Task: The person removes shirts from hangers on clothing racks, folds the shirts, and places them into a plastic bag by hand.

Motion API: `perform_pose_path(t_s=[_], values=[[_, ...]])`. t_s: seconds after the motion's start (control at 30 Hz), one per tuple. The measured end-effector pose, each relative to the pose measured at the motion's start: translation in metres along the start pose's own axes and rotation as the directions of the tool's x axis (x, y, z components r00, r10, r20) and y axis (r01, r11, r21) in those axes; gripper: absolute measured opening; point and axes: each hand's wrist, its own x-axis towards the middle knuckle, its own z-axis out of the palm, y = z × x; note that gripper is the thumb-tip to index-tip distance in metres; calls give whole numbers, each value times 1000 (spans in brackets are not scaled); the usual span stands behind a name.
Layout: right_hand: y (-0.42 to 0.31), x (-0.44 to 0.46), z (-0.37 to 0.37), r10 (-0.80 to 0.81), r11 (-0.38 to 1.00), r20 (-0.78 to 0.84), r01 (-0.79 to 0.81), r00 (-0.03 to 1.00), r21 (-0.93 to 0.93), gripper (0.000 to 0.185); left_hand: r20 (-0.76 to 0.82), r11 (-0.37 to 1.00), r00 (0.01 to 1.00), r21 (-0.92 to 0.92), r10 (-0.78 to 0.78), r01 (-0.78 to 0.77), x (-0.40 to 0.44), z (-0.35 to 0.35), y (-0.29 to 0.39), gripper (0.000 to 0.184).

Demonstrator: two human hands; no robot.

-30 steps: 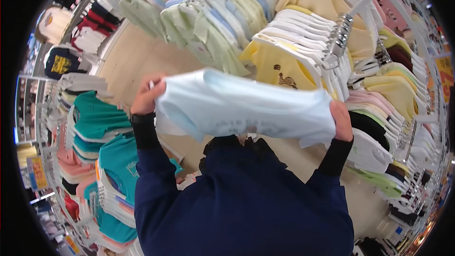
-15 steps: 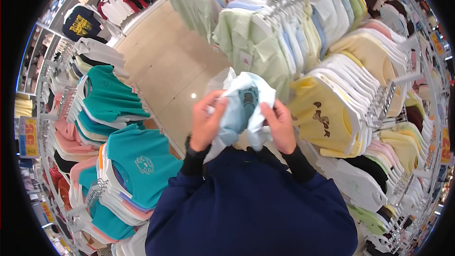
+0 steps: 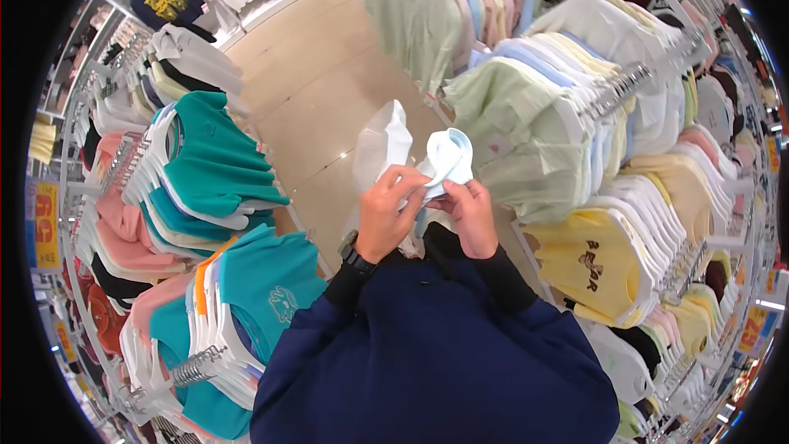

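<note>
A pale blue garment (image 3: 449, 156) is bunched up between my hands in front of my chest, with a rolled, curved edge at its top. My left hand (image 3: 388, 212), a dark watch on its wrist, pinches the garment from the left. From the other side my right hand (image 3: 467, 218) grips its lower right part, close to the left fingertips. Beyond my left hand a translucent white sheet, perhaps a plastic bag (image 3: 382, 148), stands up; whether I hold it is hidden.
Teal shirts (image 3: 215, 160) hang on a rack at the left. To the right hang light green shirts (image 3: 534, 140) and yellow shirts (image 3: 588, 259) on metal rails. A tiled aisle (image 3: 308, 74) runs ahead between the racks. A price sign (image 3: 43, 224) stands far left.
The garment was spread with a dark printed patch showing; now it is gathered smaller and the patch is hidden. My hands have come closer together, and the view has shifted.
</note>
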Motion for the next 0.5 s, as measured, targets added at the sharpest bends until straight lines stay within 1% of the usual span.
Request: perform_pose_path(t_s=[0.07,0.13,0.23,0.27,0.33,0.43,0.47,0.5], values=[[2,20,13,11,1000,21,-11,1000,-9,20,-17,1000,1000,4,17,-17,10,-8,-13,18],[8,50,30,14,999,45,-12,999,-51,19,-35,998,999,67,8,-6,29,-23,-29,19],[14,85,40,22,996,28,-20,999,-87,18,-47,991,999,130,0,6,53,-32,-54,21],[14,97,45,3,994,35,1,999,-108,18,-50,989,999,149,-5,12,62,-35,-64,22],[5,120,57,-40,988,46,46,998,-146,18,-47,996,999,82,-23,27,85,-41,-82,22],[-1,163,57,-144,956,140,174,980,-234,24,-47,999,999,34,-19,20,126,-49,-109,21],[-8,175,57,-247,866,144,285,958,-410,30,-48,999,999,28,-14,16,140,-54,-116,21],[-20,186,59,-344,731,168,376,924,-569,37,-4,999,999,24,-35,35,155,-61,-118,20]])
